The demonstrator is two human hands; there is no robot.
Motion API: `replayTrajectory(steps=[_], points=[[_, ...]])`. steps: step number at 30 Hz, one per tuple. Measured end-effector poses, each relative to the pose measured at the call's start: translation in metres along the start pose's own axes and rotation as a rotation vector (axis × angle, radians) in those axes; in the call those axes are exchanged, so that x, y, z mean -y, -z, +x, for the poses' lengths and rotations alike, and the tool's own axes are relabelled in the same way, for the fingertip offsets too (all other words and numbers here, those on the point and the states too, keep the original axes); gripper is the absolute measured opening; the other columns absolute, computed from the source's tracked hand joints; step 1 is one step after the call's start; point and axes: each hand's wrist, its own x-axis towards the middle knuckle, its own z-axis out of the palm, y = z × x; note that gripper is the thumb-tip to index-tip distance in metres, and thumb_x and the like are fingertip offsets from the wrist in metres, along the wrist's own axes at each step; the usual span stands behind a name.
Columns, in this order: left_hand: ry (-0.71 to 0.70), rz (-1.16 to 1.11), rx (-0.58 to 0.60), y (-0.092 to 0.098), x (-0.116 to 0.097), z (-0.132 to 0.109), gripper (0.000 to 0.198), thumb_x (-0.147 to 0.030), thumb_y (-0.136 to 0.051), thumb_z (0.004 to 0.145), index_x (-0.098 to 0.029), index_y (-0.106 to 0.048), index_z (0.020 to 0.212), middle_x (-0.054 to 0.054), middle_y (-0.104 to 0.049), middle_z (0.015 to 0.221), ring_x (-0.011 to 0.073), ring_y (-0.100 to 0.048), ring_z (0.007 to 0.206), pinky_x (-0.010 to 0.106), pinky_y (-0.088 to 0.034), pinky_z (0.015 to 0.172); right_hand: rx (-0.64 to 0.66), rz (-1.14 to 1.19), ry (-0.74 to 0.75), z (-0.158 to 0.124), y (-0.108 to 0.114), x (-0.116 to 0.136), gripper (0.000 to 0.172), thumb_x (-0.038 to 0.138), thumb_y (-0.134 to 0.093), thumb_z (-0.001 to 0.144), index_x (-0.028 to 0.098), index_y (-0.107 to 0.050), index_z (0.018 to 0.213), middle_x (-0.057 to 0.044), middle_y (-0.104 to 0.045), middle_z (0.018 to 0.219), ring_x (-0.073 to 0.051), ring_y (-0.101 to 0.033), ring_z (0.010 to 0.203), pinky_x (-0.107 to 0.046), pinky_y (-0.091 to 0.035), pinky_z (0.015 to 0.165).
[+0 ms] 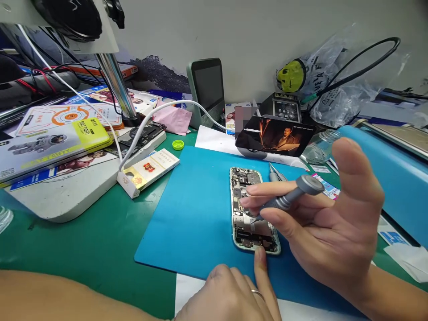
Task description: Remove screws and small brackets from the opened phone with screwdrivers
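Observation:
An opened smartphone (239, 209) lies on the blue mat (187, 209), its circuit boards and inner parts exposed. My right hand (337, 232) is closed on a grey precision screwdriver (284, 201), tilted, with its flat round cap towards the upper right. The screwdriver's tip points down at the phone's lower middle; whether it touches cannot be told. My left hand (230, 294), wearing a ring, is in front of the phone. One of its fingers is stretched out to the phone's bottom edge, and the others are bent, with nothing visible in them. Another pointed grey tool (276, 173) lies beyond the phone, partly hidden by my right hand.
A phone playing a video (276, 136) stands behind the mat, beside a glass jar (319, 149). On the left are a cigarette box (150, 171), a green cap (178, 145), a yellow battery box (56, 147) and a metal stand pole (117, 84). A blue case (384, 174) borders the right.

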Motion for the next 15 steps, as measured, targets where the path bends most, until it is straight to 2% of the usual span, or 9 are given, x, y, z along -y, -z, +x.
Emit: replayTrajectory(steps=[3,4,7,8,9,11,13,14,15], points=[[0.043,-0.019,-0.015,0.002,-0.001,0.006,0.032,-0.013,-0.062,0.080,-0.009,-0.082,0.104,-0.004,-0.046,0.046,0.0091,-0.037,0.036,0.031,-0.015,0.046,0.001,0.009,-0.007,-0.003,-0.001,-0.001,0.088,0.005,-0.075,0.092,0.054,-0.043,0.158,0.004,-0.082,0.114,-0.025,-0.083,0.090,-0.045,-0.078,0.079],[0.150,-0.021,0.000,0.002,-0.003,0.008,0.029,-0.012,-0.063,0.075,-0.009,-0.082,0.097,-0.003,-0.047,0.045,0.0105,-0.038,0.036,0.032,-0.016,0.045,0.006,0.019,-0.010,-0.004,-0.001,-0.002,0.087,0.006,-0.075,0.092,0.053,-0.042,0.158,0.003,-0.082,0.113,-0.025,-0.083,0.092,-0.045,-0.078,0.079],[0.103,-0.066,-0.049,-0.001,-0.007,0.009,0.020,-0.013,-0.064,0.075,-0.011,-0.080,0.087,-0.003,-0.046,0.044,0.0098,-0.038,0.036,0.032,-0.015,0.046,0.048,0.056,-0.031,-0.007,-0.004,-0.003,0.085,0.006,-0.074,0.094,0.049,-0.040,0.159,0.001,-0.082,0.113,-0.025,-0.082,0.098,-0.043,-0.077,0.080],[0.280,-0.041,-0.043,-0.002,-0.007,0.008,0.014,-0.011,-0.064,0.070,-0.011,-0.076,0.075,-0.003,-0.043,0.042,0.0104,-0.036,0.034,0.034,-0.015,0.046,0.062,0.065,-0.034,-0.008,-0.005,-0.004,0.085,0.005,-0.074,0.095,0.049,-0.040,0.159,0.001,-0.081,0.113,-0.025,-0.082,0.099,-0.041,-0.077,0.079],[0.316,-0.030,-0.041,-0.003,-0.007,0.008,0.010,-0.010,-0.063,0.068,-0.013,-0.072,0.069,-0.003,-0.043,0.041,0.0107,-0.036,0.034,0.035,-0.014,0.046,0.069,0.070,-0.033,-0.008,-0.006,-0.004,0.084,0.004,-0.073,0.094,0.048,-0.040,0.159,0.000,-0.081,0.114,-0.025,-0.082,0.100,-0.041,-0.077,0.079],[0.089,-0.027,-0.053,-0.005,-0.008,0.006,0.007,-0.011,-0.062,0.071,-0.015,-0.068,0.070,-0.004,-0.043,0.044,0.0094,-0.036,0.035,0.034,-0.013,0.047,0.067,0.065,-0.033,-0.007,-0.008,-0.005,0.084,0.003,-0.072,0.094,0.050,-0.041,0.157,0.001,-0.081,0.113,-0.024,-0.082,0.099,-0.040,-0.076,0.078],[0.075,-0.029,-0.039,-0.006,-0.011,0.006,0.005,-0.012,-0.064,0.070,-0.016,-0.064,0.068,-0.004,-0.043,0.044,0.0103,-0.037,0.036,0.034,-0.011,0.049,0.065,0.068,-0.035,-0.005,-0.009,-0.005,0.083,0.004,-0.072,0.094,0.051,-0.042,0.156,0.001,-0.081,0.111,-0.024,-0.082,0.097,-0.041,-0.076,0.078],[0.113,-0.055,-0.032,-0.006,-0.014,0.006,0.007,-0.012,-0.065,0.071,-0.017,-0.062,0.066,-0.004,-0.044,0.044,0.0104,-0.037,0.036,0.034,-0.011,0.049,0.070,0.074,-0.039,-0.005,-0.010,-0.005,0.083,0.004,-0.072,0.094,0.051,-0.043,0.156,0.001,-0.081,0.110,-0.024,-0.082,0.096,-0.042,-0.076,0.078],[0.281,-0.070,0.001,-0.007,-0.018,0.007,0.009,-0.013,-0.066,0.069,-0.017,-0.061,0.063,-0.002,-0.046,0.044,0.0123,-0.037,0.036,0.036,-0.013,0.049,0.075,0.082,-0.042,-0.004,-0.010,-0.006,0.082,0.005,-0.072,0.094,0.051,-0.044,0.155,0.001,-0.081,0.109,-0.024,-0.081,0.095,-0.042,-0.076,0.078]])
